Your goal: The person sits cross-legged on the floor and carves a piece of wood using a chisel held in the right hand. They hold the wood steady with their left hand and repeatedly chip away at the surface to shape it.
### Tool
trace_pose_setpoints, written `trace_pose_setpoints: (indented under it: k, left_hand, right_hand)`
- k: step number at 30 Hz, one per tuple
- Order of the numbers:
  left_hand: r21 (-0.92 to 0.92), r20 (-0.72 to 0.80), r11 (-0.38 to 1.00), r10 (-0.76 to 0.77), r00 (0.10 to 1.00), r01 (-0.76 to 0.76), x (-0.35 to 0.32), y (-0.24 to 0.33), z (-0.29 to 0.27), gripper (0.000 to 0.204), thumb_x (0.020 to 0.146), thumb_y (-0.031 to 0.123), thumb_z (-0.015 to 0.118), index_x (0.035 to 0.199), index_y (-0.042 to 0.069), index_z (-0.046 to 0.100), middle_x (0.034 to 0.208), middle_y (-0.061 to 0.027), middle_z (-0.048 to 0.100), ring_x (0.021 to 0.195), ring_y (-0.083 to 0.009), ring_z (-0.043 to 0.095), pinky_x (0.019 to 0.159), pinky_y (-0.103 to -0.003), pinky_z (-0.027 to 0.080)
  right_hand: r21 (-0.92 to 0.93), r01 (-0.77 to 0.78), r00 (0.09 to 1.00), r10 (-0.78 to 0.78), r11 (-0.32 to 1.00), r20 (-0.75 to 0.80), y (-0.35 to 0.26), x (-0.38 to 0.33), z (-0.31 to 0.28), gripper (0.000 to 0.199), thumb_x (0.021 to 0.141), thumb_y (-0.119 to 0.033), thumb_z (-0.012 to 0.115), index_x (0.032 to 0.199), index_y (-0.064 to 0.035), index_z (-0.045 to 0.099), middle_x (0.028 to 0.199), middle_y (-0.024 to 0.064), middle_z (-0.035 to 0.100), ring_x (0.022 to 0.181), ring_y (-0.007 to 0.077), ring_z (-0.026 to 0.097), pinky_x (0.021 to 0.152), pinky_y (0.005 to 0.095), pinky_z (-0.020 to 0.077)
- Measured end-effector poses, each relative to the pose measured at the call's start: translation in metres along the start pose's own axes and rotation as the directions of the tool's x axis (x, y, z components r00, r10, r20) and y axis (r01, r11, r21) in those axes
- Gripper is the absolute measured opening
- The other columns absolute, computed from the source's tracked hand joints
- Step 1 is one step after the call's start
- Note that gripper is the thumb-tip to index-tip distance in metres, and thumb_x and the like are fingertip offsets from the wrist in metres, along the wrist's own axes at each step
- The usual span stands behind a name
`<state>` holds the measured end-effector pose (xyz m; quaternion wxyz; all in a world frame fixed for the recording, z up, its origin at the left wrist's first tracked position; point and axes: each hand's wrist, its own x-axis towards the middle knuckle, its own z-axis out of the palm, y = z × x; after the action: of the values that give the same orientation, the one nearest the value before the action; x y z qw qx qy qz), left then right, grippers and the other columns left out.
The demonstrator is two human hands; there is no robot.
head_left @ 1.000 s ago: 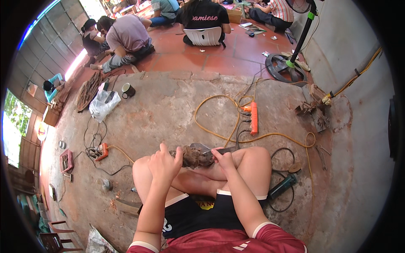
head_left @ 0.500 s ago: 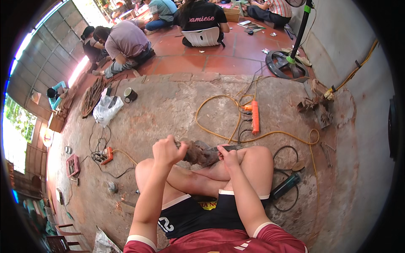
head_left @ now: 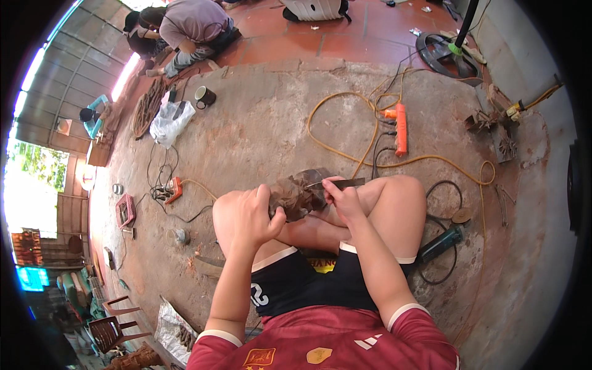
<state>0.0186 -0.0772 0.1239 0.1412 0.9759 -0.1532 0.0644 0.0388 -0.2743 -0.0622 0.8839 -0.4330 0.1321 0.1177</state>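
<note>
My left hand [head_left: 250, 216] is closed on the left end of a rough, brown, carved-looking lump [head_left: 295, 198], perhaps wood, above my crossed legs. Its right part is darker and smoother. In my right hand [head_left: 344, 200], between thumb and fingers, is a slim hand tool with a thin pointed tip and a flat dark rear end [head_left: 353, 182]. The tip meets or lies just over the lump's right side; contact cannot be made out. My left fingers partly cover the lump's near end.
A dark green cylindrical power tool [head_left: 441, 245] lies beside my right knee. Ahead are an orange power strip [head_left: 401, 129] and looping yellow cord. At left lie a mug [head_left: 205, 97], a white plastic bag [head_left: 171, 125] and a pink basket [head_left: 125, 211]. A person [head_left: 191, 28] sits farther off.
My view has tilted downward and shifted left, so the scene sits higher and farther right. The lump appears turned, with more of its broad face showing. Both hands keep their holds.
</note>
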Motion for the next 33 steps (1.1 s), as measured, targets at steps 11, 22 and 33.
trace_pose_setpoints:
  k: [11, 22, 33]
  left_hand:
    - [-0.158, -0.235, 0.952, -0.293, 0.927, 0.261, -0.088, -0.011, 0.048, 0.032, 0.07, 0.023, 0.062, 0.089, -0.002, 0.054, 0.075, -0.0204, 0.055, 0.072, -0.0396, 0.054, 0.065, -0.047, 0.043]
    - [-0.23, -0.275, 0.935, -0.33, 0.903, 0.272, -0.085, -0.015, 0.052, 0.034, 0.072, 0.024, 0.061, 0.092, -0.003, 0.054, 0.076, -0.0217, 0.054, 0.073, -0.0408, 0.054, 0.067, -0.047, 0.044]
    - [-0.207, -0.324, 0.959, -0.255, 0.911, 0.194, -0.086, -0.013, 0.059, 0.037, 0.07, 0.026, 0.061, 0.091, -0.004, 0.055, 0.075, -0.0203, 0.053, 0.071, -0.0393, 0.053, 0.065, -0.046, 0.043]
  right_hand:
    - [-0.001, -0.154, 0.975, 0.152, 0.988, 0.161, -0.008, -0.032, 0.031, 0.016, 0.09, -0.016, 0.07, 0.099, -0.0038, 0.063, 0.076, 0.0031, 0.062, 0.061, 0.0085, 0.056, 0.054, 0.0221, 0.0425]
    - [-0.195, -0.026, 0.979, 0.064, 0.98, 0.193, 0.003, -0.033, 0.04, 0.015, 0.087, -0.011, 0.071, 0.098, -0.0033, 0.064, 0.074, 0.0008, 0.063, 0.063, 0.0075, 0.057, 0.054, 0.0218, 0.0426]
    - [-0.048, -0.173, 0.965, 0.179, 0.984, 0.194, -0.002, -0.03, 0.027, 0.009, 0.087, -0.011, 0.069, 0.089, -0.006, 0.063, 0.07, 0.0009, 0.06, 0.059, 0.0077, 0.053, 0.052, 0.0216, 0.039]
